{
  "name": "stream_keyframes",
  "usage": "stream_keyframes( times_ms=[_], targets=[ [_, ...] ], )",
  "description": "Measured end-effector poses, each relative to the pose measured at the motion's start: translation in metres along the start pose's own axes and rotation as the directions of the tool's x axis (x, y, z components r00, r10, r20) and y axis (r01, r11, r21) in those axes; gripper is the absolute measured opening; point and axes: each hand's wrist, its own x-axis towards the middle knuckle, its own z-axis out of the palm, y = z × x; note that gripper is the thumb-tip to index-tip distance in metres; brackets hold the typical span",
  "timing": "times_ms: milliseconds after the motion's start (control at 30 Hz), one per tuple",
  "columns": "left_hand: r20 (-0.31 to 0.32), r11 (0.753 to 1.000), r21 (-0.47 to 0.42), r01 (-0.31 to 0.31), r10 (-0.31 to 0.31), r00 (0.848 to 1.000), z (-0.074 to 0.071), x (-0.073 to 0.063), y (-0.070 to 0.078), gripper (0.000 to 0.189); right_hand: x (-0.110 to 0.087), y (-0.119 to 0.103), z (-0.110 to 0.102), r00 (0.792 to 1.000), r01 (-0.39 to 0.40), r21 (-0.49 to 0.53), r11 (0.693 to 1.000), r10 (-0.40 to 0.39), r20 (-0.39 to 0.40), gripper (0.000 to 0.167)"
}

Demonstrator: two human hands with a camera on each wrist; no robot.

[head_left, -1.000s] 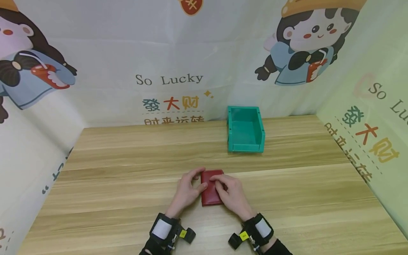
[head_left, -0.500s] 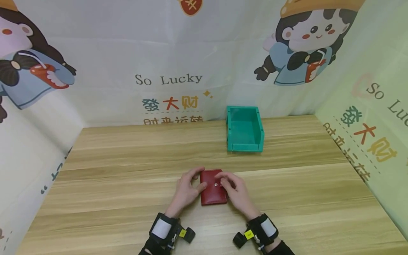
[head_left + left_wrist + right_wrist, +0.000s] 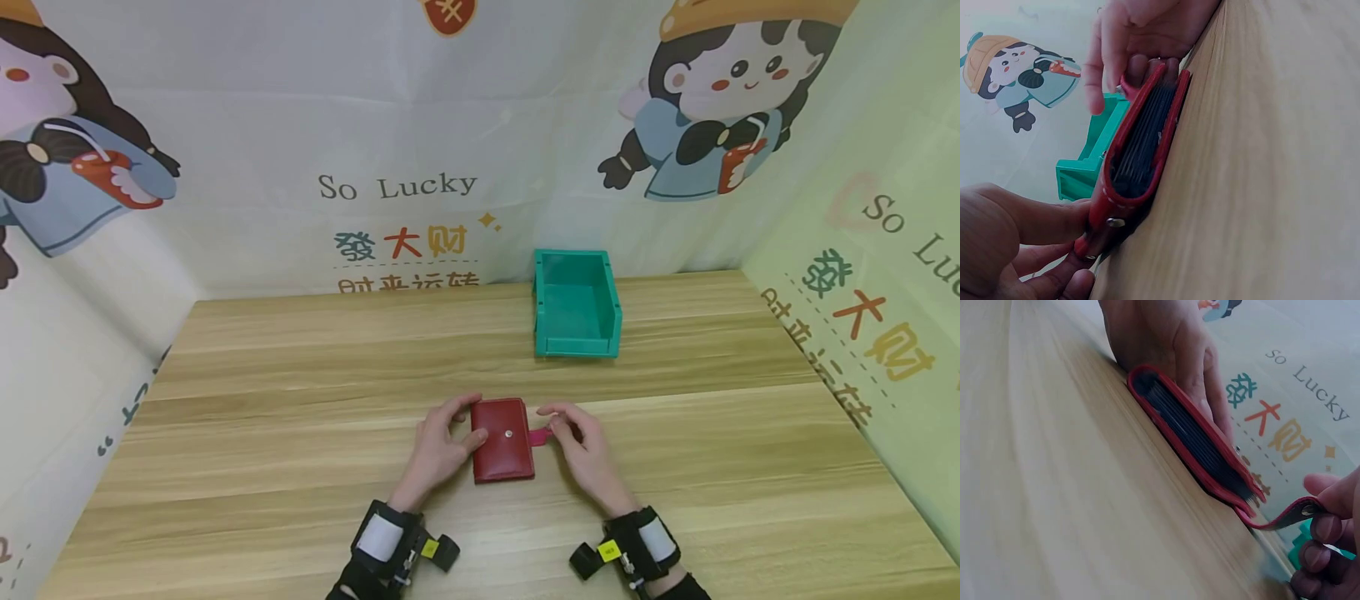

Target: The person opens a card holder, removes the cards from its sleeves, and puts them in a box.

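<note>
Red wallet, left edge gripped by left hand, unfastened strap at right pinched by right hand

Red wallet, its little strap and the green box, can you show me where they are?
Red wallet (image 3: 502,450): head view, on the middle of its upper cover.
Strap (image 3: 1284,517): right wrist view, on its curved middle.
Green box (image 3: 577,347): head view, on its low front wall.
</note>
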Motion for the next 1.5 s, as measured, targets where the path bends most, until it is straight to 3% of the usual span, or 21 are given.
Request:
stream_keyframes(
  times_ms=[233,467,700,867,1000,1233,1500],
  targets=[
    [0.001,1.0,0.008,0.008,-0.008,1.0,-0.001,0.0,0.001,0.048,-0.002,0.004,-0.01,0.998,0.057,-0.167,0.984,-0.055,0.015,0.022],
    [0.007,1.0,0.005,0.007,-0.007,1.0,-0.001,0.0,0.002,0.048,-0.002,0.007,-0.012,0.993,0.11,-0.342,0.933,-0.118,-0.003,0.022],
    [0.009,1.0,0.003,0.014,-0.014,1.0,0.0,0.0,0.0,0.048,-0.002,0.008,-0.012,0.992,0.113,-0.405,0.907,-0.124,-0.001,0.02],
    [0.013,1.0,0.005,0.026,-0.026,1.0,0.001,0.0,-0.001,0.048,-0.003,0.009,-0.012,0.985,0.156,-0.422,0.893,-0.171,0.001,0.023],
    [0.012,1.0,0.01,0.021,-0.021,1.0,0.001,0.0,-0.001,0.047,-0.003,0.008,-0.006,0.97,0.203,-0.423,0.883,-0.24,-0.034,0.027],
    [0.002,1.0,0.007,0.007,-0.007,1.0,0.0,0.0,-0.001,0.047,0.003,0.005,0.015,0.91,0.306,-0.458,0.835,-0.397,-0.116,0.013],
    [0.002,1.0,0.011,0.004,-0.004,1.0,0.0,0.0,-0.001,0.048,0.006,0.002,0.026,0.918,0.24,-0.595,0.767,-0.379,-0.119,0.005]
  ],
)
